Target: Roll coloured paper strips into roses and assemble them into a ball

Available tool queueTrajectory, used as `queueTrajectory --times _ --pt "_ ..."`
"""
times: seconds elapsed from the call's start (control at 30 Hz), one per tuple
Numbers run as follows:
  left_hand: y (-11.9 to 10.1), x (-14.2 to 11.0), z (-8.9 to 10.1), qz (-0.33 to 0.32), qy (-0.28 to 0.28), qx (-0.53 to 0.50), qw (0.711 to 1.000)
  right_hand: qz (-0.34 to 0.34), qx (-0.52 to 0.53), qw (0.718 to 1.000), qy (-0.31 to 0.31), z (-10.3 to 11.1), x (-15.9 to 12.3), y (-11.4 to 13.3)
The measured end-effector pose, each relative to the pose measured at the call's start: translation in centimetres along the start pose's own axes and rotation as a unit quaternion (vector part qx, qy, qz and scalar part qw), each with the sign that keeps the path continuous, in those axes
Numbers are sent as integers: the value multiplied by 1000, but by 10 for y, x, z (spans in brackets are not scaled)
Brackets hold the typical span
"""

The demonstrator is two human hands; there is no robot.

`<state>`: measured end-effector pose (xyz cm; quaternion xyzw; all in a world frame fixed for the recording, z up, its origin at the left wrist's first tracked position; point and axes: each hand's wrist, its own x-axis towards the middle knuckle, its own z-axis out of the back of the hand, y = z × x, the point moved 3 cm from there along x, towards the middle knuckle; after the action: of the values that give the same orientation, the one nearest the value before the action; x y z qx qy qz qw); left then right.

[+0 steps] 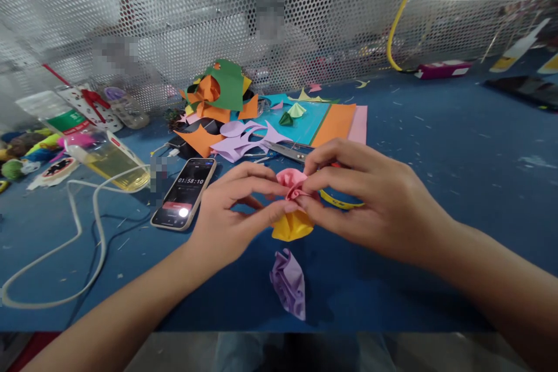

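Between the fingertips of both hands is a pink folded paper piece [293, 179], shaped like a small ruffled flower. My left hand [235, 203] pinches its left side, thumb in front. My right hand [370, 197] grips the right side with thumb and fingers. Just below the fingertips shows a yellow folded paper piece [293, 226]; whether it is joined to the pink one I cannot tell. A crumpled purple paper piece [288, 285] lies nearer the table's front edge. Behind the hands are scissors [285, 152], handles partly hidden by my right hand.
A phone [185, 195] showing a timer lies left of my left hand, near a white cable [102, 238] and a tilted bottle [108, 157]. Paper offcuts [224, 90] and coloured sheets [333, 125] are piled behind. A perforated metal panel [196, 11] stands at the back.
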<state>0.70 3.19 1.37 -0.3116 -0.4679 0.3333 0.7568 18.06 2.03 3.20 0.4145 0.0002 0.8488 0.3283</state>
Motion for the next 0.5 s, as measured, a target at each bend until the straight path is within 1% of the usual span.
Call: queueTrajectory --times 0.13,0.23,0.33,0.5 --pt "-1 0 0 -57 16 58 997 21 -9 1000 7 -1 -1 0" --pt "-1 -1 0 -70 18 91 993 30 -6 999 12 -2 -3 0" --pt "-1 -1 -1 -56 13 106 993 27 0 1000 9 -2 -4 0" --pt "-4 -1 -2 -21 9 90 996 26 -6 1000 6 -2 -3 1"
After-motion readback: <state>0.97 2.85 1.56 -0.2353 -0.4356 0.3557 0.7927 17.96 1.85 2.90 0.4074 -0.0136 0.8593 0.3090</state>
